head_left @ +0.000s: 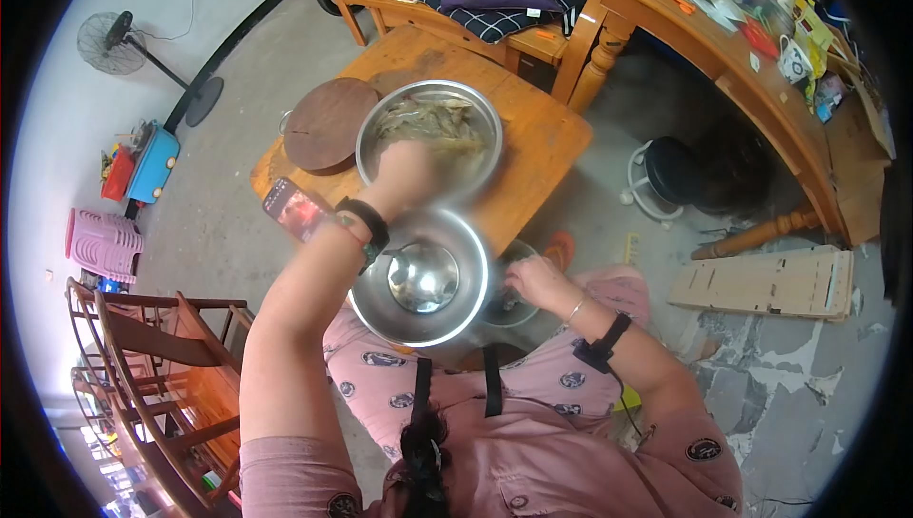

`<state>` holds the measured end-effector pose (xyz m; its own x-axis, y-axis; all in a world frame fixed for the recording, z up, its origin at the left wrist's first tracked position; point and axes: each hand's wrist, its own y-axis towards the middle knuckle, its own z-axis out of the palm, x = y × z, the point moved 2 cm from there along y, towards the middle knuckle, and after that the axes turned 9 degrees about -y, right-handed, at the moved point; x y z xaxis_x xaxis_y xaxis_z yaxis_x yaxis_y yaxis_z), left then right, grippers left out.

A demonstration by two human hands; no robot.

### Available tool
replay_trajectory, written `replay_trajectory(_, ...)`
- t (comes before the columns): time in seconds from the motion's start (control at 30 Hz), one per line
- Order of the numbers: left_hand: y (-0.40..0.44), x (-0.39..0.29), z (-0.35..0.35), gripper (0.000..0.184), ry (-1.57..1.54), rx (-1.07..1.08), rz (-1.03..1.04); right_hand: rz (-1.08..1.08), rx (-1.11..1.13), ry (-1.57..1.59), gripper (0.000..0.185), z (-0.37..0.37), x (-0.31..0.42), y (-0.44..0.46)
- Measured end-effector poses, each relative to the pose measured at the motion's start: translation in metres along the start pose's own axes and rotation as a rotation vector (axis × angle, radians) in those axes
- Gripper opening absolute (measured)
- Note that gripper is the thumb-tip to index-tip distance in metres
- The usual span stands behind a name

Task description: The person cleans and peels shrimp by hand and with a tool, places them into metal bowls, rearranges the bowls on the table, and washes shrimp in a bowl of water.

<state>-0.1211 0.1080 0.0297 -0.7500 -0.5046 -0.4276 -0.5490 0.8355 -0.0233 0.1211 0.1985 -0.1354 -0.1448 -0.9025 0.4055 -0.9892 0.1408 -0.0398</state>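
My left hand [407, 172] reaches over the near rim of a large steel bowl [494, 142] that holds grey-green raw shrimp [433, 120]. It is smeared by motion, and its fingers are hidden. A second steel bowl [371, 318] stands in front of me, with a small dark piece [395, 254] inside on its wall. My right hand [538, 282] is to the right of this bowl, above a smaller bowl [518, 315] that is partly covered. Its fingers are pressed together, and what they hold is too small to make out.
The shrimp bowl stands on a low wooden table [542, 152] with a round chopping board [331, 125] and a lit phone [293, 207]. A wheeled stool [666, 171] and a cardboard box [766, 282] are to the right. Wooden chairs [176, 356] stand at the left.
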Motion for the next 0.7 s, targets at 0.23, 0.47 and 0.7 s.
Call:
replay_trajectory(0.23, 0.004, 0.034, 0.008, 0.017, 0.058, -0.019, -0.077, -0.011, -0.096, 0.029, 0.010, -0.019, 0.013, 0.002)
replay_trajectory(0.47, -0.036, 0.038, -0.012, 0.022, -0.227, -0.061, -0.128, -0.037, -0.012, 0.044, 0.008, -0.012, 0.009, -0.002)
replay_trajectory(0.7, -0.116, 0.038, 0.000, 0.019, -1.050, -0.093, -0.228, -0.014, -0.178, 0.086, 0.016, -0.080, 0.028, -0.004)
